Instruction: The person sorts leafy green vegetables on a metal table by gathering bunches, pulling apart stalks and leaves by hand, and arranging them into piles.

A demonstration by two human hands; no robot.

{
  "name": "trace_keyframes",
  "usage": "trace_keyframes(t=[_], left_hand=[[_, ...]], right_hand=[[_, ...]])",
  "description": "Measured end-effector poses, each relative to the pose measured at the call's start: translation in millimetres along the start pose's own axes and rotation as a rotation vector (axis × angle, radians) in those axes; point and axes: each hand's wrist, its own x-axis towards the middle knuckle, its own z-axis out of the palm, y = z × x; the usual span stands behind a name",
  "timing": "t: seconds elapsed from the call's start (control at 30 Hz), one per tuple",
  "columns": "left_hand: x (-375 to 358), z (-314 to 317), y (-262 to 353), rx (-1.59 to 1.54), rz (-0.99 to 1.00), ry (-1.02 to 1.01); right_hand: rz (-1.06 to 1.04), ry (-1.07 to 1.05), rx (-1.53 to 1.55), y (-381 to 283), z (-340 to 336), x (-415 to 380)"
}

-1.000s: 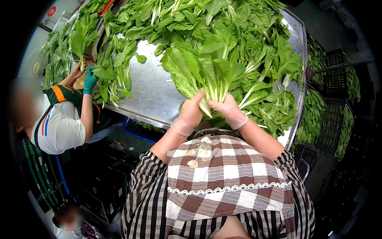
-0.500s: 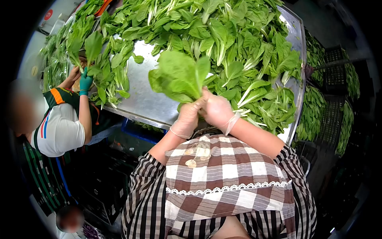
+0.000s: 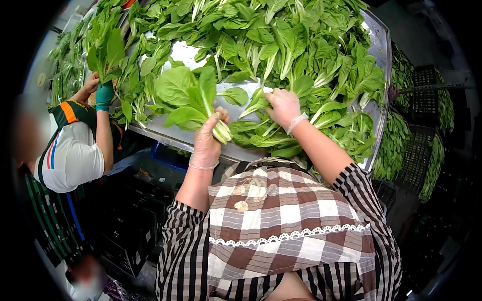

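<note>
A bunch of leafy greens (image 3: 187,98) with broad leaves and pale stems rises from my left hand (image 3: 208,136). The fingers of that hand wrap the stems, whose white cut ends point down and to the right. My right hand (image 3: 284,109), in a thin clear glove like the left, is over the near edge of the heap. Its thumb and fingers close on the pale stem of a small leafy green (image 3: 256,104); the fingertips are partly hidden. Around it lies a large heap of the same greens (image 3: 281,45) on a metal table (image 3: 170,123).
At the left, a co-worker (image 3: 75,145) with a teal glove holds another bunch of greens (image 3: 106,52). Black crates (image 3: 417,150) with more greens stand to the right, below the table's raised rim (image 3: 385,60). Dark crates (image 3: 120,231) are on the floor at lower left.
My hands have come apart. The left has moved left and down with the bunch, while the right has gone right and up to the heap. The co-worker's bunch has risen slightly.
</note>
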Motion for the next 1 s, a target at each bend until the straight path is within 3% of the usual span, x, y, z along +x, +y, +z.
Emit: trace_keyframes(t=[0.2,0.33,0.43,0.53,0.57,0.67,0.8,0.83,0.93,0.97,1.0], left_hand=[[1.5,13.2,-0.2,0.31,0.028,-0.08],[7.2,17.6,5.2,0.259,-0.196,-0.183],[1.3,30.9,4.7,0.275,-0.327,-0.171],[-3.8,25.3,1.4,0.28,-0.331,-0.121],[-5.2,19.3,2.8,0.274,-0.333,-0.085],[-4.7,4.1,3.5,0.211,-0.289,-0.061],[-1.2,4.2,8.5,0.166,-0.23,-0.035],[-0.4,8.1,8.3,0.157,-0.222,-0.028],[1.7,18.1,5.1,0.136,-0.187,-0.017],[2.1,19.6,3.9,0.132,-0.169,-0.014],[2.3,20.1,2.8,0.128,-0.153,-0.01]], right_hand=[[-0.147,0.089,-0.033,-9.2,-24.1,5.5],[-0.318,0.217,-0.008,-35.5,-56.2,13.1],[-0.336,0.212,0.009,-48.5,-65.3,19.6],[-0.336,0.259,0.35,-48.2,-61.3,28.8],[-0.225,0.24,0.427,-45.1,-59.6,29.7],[0.463,0.047,0.675,-19.7,-31.9,41.2],[0.745,-0.189,0.388,8.2,-0.8,66.1],[0.777,-0.144,0.412,10.6,7.3,69.2],[0.907,-0.1,0.927,18.1,20.8,69.4],[0.905,-0.04,1.253,19.5,22.9,65.9],[0.879,-0.072,1.388,15.1,7.2,62.7]])
